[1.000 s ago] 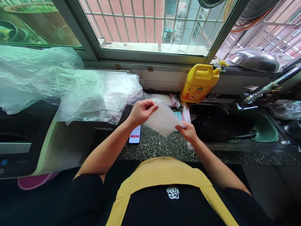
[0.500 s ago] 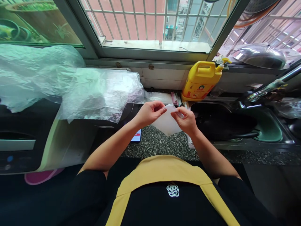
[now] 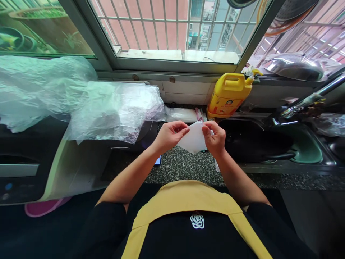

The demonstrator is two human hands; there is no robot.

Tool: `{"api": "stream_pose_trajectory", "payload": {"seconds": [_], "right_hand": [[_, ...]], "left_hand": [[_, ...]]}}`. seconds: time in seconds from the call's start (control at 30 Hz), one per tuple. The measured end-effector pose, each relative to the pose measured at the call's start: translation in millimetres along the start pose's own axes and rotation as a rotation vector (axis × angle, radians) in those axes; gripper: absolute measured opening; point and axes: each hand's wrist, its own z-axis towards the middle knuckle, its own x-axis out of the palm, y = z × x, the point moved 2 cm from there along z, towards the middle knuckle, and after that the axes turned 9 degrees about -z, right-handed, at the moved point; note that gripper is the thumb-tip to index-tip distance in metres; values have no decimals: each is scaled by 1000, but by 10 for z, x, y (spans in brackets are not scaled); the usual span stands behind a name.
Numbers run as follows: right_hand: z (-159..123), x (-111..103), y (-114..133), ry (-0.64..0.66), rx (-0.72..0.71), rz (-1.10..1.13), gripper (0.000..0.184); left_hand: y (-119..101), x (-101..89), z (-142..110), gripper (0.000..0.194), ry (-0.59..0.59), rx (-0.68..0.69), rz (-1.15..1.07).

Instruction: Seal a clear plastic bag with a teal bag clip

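Observation:
Between my two hands hangs a small, thin white translucent sheet point(image 3: 192, 138); whether it is a single layer or a flat bag I cannot tell. My left hand point(image 3: 172, 135) pinches its upper left edge between thumb and fingers. At the upper right edge, my right hand point(image 3: 215, 136) grips it, with the thumb on the near side and the fingers curled behind. The sheet's lower corner points down over the speckled stone counter point(image 3: 183, 171). Part of a phone point(image 3: 157, 160) shows beside my left forearm, mostly hidden by it.
Behind my hands lies a white plastic packet point(image 3: 182, 114), with a yellow jug point(image 3: 228, 95) to its right. Crumpled clear plastic bags point(image 3: 113, 111) cover the left side. At right, a black pan point(image 3: 258, 144) rests in the sink point(image 3: 314, 149) below a faucet point(image 3: 293, 108).
The sheet's lower corner has swung slightly upward. My right hand has turned, its fingers now curled more tightly at the edge. My left forearm covers more of the phone.

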Motion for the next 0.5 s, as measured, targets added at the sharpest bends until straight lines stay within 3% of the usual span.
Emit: {"api": "stream_pose_trajectory", "payload": {"seconds": [0.27,0.5], "right_hand": [[30,47,-11,36,137,154,48],[141,69,9,-2,177,204,55]], "left_hand": [[-61,43,-11,12,-9,173,105],[-186,15,-37,11,136,463,174]]}}
